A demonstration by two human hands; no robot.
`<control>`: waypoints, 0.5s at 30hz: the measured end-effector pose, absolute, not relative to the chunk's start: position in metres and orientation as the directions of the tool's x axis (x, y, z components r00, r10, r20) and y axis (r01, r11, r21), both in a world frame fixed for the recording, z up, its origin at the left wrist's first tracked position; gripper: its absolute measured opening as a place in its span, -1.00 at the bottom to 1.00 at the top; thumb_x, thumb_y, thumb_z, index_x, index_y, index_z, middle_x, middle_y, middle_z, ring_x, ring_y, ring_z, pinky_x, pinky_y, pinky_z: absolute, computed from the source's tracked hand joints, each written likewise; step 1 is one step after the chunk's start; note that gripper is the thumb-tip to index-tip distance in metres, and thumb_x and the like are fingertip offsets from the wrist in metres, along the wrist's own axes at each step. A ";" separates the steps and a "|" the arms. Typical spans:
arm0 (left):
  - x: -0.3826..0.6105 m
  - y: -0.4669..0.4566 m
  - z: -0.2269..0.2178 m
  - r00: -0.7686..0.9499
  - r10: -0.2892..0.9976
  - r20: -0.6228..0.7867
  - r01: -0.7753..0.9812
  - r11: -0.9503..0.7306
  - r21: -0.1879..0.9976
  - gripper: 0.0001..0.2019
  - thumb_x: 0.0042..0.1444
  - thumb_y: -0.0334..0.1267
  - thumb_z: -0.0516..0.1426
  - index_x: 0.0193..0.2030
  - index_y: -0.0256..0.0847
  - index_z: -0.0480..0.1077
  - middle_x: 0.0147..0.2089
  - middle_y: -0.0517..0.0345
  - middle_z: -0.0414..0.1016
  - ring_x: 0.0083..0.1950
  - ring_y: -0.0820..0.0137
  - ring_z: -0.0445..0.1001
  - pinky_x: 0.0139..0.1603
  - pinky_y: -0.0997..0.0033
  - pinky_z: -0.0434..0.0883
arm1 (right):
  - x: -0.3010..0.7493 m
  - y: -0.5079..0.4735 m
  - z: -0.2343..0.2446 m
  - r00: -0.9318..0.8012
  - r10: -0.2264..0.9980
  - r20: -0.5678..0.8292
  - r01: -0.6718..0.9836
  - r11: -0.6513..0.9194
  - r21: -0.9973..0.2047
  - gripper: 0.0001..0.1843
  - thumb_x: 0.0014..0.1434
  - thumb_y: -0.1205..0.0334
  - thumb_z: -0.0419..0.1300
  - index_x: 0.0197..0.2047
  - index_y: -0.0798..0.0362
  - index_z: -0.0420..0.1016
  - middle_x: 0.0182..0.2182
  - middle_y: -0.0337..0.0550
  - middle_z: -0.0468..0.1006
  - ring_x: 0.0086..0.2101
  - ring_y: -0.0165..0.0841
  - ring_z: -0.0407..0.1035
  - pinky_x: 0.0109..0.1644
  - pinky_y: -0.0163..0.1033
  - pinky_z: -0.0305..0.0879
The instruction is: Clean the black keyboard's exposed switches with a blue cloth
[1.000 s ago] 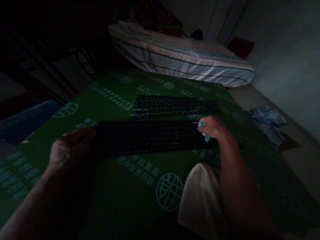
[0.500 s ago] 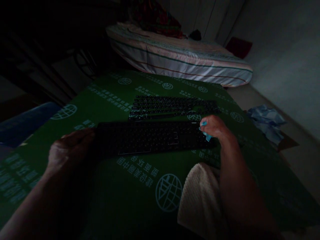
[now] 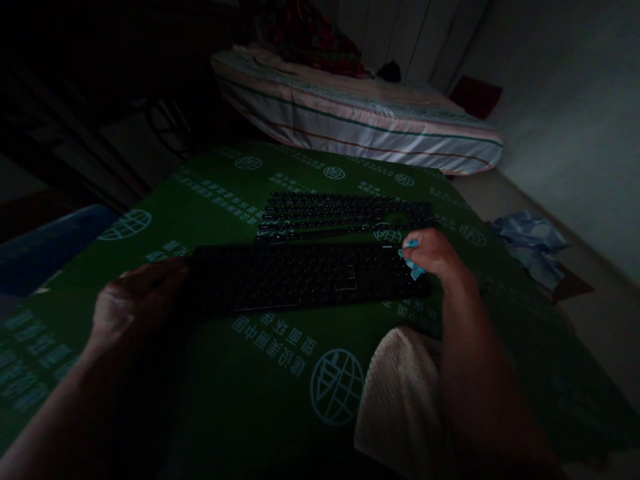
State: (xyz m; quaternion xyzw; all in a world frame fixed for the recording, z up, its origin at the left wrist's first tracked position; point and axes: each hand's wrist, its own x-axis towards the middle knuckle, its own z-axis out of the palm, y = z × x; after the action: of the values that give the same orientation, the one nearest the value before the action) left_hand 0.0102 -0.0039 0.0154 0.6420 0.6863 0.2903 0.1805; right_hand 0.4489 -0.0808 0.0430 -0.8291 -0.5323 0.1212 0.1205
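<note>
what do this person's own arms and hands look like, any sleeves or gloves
Both the left forearm and right forearm are bare, with no sleeve in view. The left grip and right grip are ungloved hands; no watch shows. It's too dark to tell about rings.

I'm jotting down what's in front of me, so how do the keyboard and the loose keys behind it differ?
The keyboard is one solid slab; the keys are separate pieces, with green showing between them. The keyboard lies nearer the person; the keys lie farther off. The left hand is at the keyboard's end; neither hand is on the keys. Both look black.
</note>
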 end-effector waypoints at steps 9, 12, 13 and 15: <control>0.007 -0.004 0.008 -0.034 0.965 0.259 0.795 -0.130 0.592 -0.33 -0.01 0.26 -0.06 -0.05 -0.31 0.43 -0.04 0.08 0.50 0.05 0.03 0.41 -0.36 0.16 0.32 | 0.443 -0.078 0.042 0.361 0.926 -0.110 0.911 -0.376 -0.168 -0.82 -0.08 0.32 0.19 -0.37 0.04 0.60 -0.44 -0.10 0.61 -0.41 -0.30 0.48 -0.40 -0.32 0.22; 0.005 -0.003 0.006 -0.023 0.958 0.285 0.794 -0.155 0.587 -0.38 0.02 0.23 -0.06 -0.06 -0.26 0.42 -0.04 0.13 0.50 0.05 0.06 0.40 -0.43 0.21 0.27 | 0.442 -0.078 0.042 0.379 0.921 -0.089 0.906 -0.389 -0.168 -0.80 -0.07 0.31 0.19 -0.34 0.02 0.61 -0.42 -0.10 0.62 -0.39 -0.29 0.49 -0.39 -0.32 0.23; 0.005 -0.003 0.006 -0.019 0.959 0.282 0.796 -0.156 0.585 -0.40 0.02 0.20 -0.06 -0.06 -0.27 0.42 -0.02 0.13 0.49 0.06 0.07 0.40 -0.41 0.19 0.28 | 0.442 -0.078 0.042 0.383 0.920 -0.086 0.905 -0.392 -0.163 -0.80 -0.06 0.30 0.19 -0.33 0.02 0.61 -0.41 -0.09 0.62 -0.38 -0.28 0.49 -0.39 -0.32 0.23; 0.005 -0.004 0.009 -0.007 0.963 0.269 0.802 -0.155 0.577 -0.41 0.02 0.16 -0.06 -0.06 -0.30 0.42 0.02 0.08 0.47 0.08 0.08 0.39 -0.31 0.13 0.33 | 0.442 -0.078 0.042 0.382 0.919 -0.095 0.909 -0.393 -0.141 -0.80 -0.07 0.30 0.19 -0.34 0.01 0.61 -0.40 -0.09 0.62 -0.35 -0.26 0.50 -0.38 -0.32 0.23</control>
State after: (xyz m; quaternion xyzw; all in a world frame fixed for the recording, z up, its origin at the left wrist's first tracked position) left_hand 0.0050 -0.0038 0.0086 0.6926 0.6371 0.3127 0.1291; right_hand 0.4421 -0.0776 0.0418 -0.8307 -0.5501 0.0788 0.0328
